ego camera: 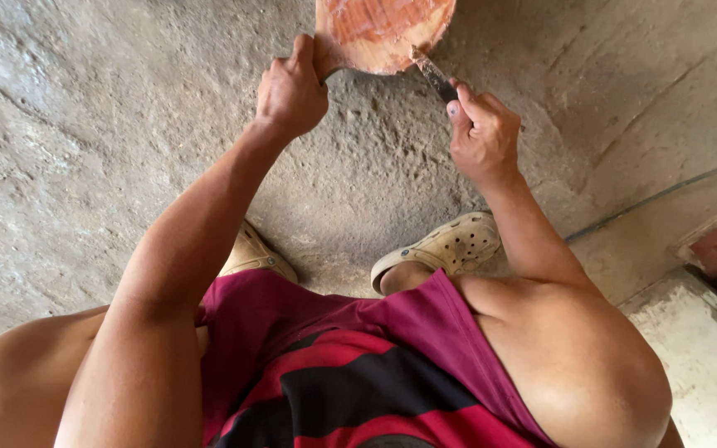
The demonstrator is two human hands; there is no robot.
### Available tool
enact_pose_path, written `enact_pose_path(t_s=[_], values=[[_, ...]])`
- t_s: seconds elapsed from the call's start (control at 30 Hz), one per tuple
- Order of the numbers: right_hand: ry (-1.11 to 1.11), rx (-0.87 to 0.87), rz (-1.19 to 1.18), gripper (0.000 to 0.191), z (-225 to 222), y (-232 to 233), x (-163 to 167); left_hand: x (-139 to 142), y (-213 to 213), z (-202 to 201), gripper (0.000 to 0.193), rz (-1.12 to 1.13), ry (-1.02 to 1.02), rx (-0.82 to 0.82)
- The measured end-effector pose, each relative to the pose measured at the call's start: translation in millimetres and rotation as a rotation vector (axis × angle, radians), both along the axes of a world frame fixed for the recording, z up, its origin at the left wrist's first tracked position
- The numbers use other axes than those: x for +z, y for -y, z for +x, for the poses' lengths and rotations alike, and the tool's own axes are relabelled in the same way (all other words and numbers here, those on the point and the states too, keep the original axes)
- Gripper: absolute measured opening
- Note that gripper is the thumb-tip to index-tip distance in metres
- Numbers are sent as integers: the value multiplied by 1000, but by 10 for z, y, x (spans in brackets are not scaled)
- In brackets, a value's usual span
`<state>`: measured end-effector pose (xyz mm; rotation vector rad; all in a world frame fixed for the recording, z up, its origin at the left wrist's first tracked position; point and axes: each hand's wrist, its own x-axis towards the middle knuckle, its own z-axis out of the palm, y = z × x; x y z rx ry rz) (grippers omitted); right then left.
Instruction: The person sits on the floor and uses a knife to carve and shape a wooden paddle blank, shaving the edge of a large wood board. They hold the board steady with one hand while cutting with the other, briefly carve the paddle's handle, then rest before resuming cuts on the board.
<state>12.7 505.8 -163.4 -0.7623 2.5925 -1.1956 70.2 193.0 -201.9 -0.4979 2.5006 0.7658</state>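
One round reddish clay disc (383, 29), far centre: left hand (290, 91) grips its edge, right hand (481, 133) clenches one thin metal blade (433, 75) touching it; two beige perforated clogs (450, 247) near.

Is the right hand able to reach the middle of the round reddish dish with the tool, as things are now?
Probably yes. The right hand holds a thin tool whose tip already touches the reddish dish near its lower edge. The left hand grips the rim at the side, and nothing lies between. The dish's top is out of frame.
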Motion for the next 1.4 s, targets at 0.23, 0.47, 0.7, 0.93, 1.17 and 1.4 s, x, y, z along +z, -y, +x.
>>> enact_pose_path(t_s=[0.23,0.47,0.7,0.93,1.17,1.4], values=[[14,15,-49,25,-23,-134,47,-25,98,-22,37,-31,12,-33],[47,28,-123,31,-109,-213,50,18,191,-33,34,-91,31,-83],[-56,145,-88,49,-192,-71,-173,38,338,-19,26,17,16,-60],[-32,161,-89,48,68,-295,-280,5,498,-36,24,107,-260,-108],[271,-78,-293,26,-265,-305,-39,23,652,-62,26,-71,-246,-198],[667,-66,-153,29,-428,64,-413,29,713,-80,27,1,-289,-217]])
